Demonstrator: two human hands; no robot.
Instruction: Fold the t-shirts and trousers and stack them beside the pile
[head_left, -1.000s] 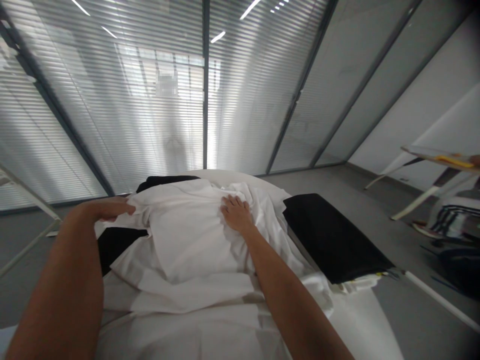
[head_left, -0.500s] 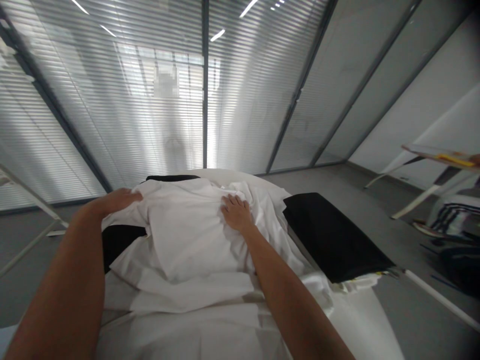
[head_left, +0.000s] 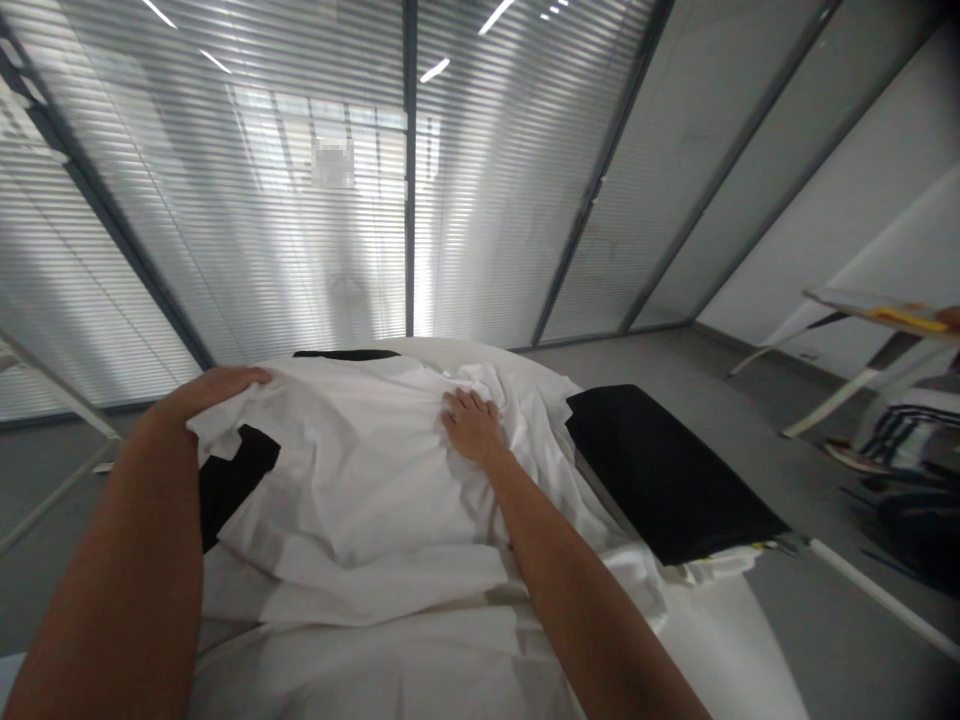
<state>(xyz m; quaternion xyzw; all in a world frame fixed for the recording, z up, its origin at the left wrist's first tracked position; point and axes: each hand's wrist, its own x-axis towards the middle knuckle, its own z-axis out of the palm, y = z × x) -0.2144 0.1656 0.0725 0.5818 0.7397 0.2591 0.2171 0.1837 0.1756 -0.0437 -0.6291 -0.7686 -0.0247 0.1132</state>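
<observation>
A wrinkled white shirt (head_left: 375, 470) lies spread over a white rounded board. At its far left, the sleeve edge is pinched by my left hand (head_left: 214, 388), whose fingertips are partly hidden by the wrist and cloth. My right hand (head_left: 474, 425) rests palm down, fingers spread, on the bunched cloth at the right of the shirt. Dark cloth (head_left: 238, 475) shows beneath the lifted sleeve, below my left hand.
A folded black cloth or pad (head_left: 667, 475) lies on the board's right side. White metal bars (head_left: 60, 390) stand at the left. Blinds behind glass panels (head_left: 315, 250) form the far wall. A table (head_left: 877, 305) with a yellow item stands at far right.
My left hand has drawn the sleeve outward to the left, pulling the cloth flatter and shifting the dark gap beneath it. My right hand stays in place.
</observation>
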